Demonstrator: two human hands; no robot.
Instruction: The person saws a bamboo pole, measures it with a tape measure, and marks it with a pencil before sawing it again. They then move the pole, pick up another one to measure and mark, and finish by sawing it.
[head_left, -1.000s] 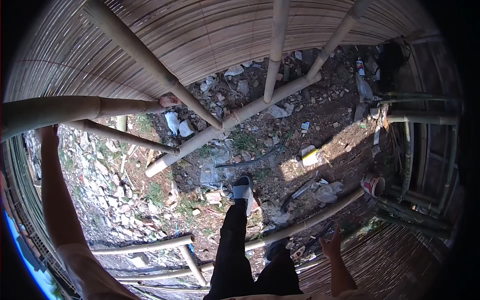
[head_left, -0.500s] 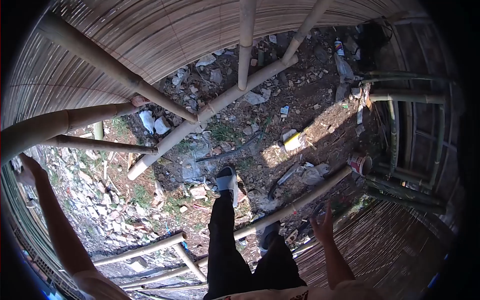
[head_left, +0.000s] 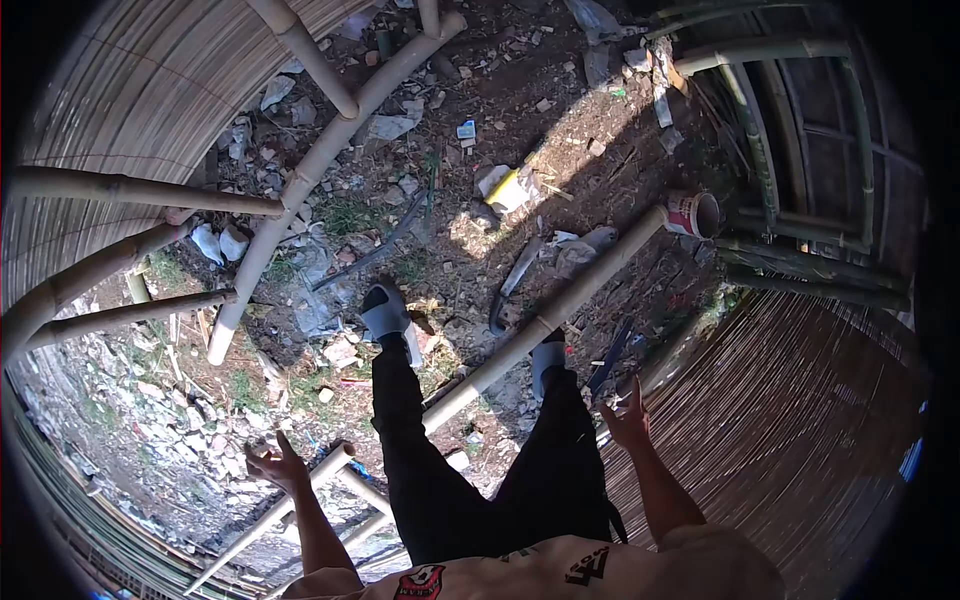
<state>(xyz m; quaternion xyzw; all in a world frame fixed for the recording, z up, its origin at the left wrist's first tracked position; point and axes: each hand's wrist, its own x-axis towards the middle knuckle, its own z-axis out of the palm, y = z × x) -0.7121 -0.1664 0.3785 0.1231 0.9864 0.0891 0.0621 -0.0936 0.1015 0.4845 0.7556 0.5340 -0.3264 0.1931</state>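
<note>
My left hand (head_left: 280, 467) is raised with its fingers spread, empty, over the rubble at the lower left, close to the end of a bamboo frame (head_left: 325, 467). On the other side, my right hand (head_left: 628, 423) also holds nothing, its fingers apart, beside the woven bamboo wall (head_left: 760, 410). A long bamboo pole (head_left: 540, 330) runs low across the ground between my feet. Its upper end meets a red and white bucket (head_left: 690, 215) lying on its side.
Thick bamboo poles (head_left: 290, 200) join at the upper left below a slatted panel (head_left: 130, 100). Debris, a yellow and white container (head_left: 508, 192) and a dark strip (head_left: 380, 245) litter the ground. Green bamboo rails (head_left: 820, 268) stand at the right.
My left hand has come in from the far left edge to nearer my legs. My view has shifted, and my feet now stand wider apart on both sides of the long pole.
</note>
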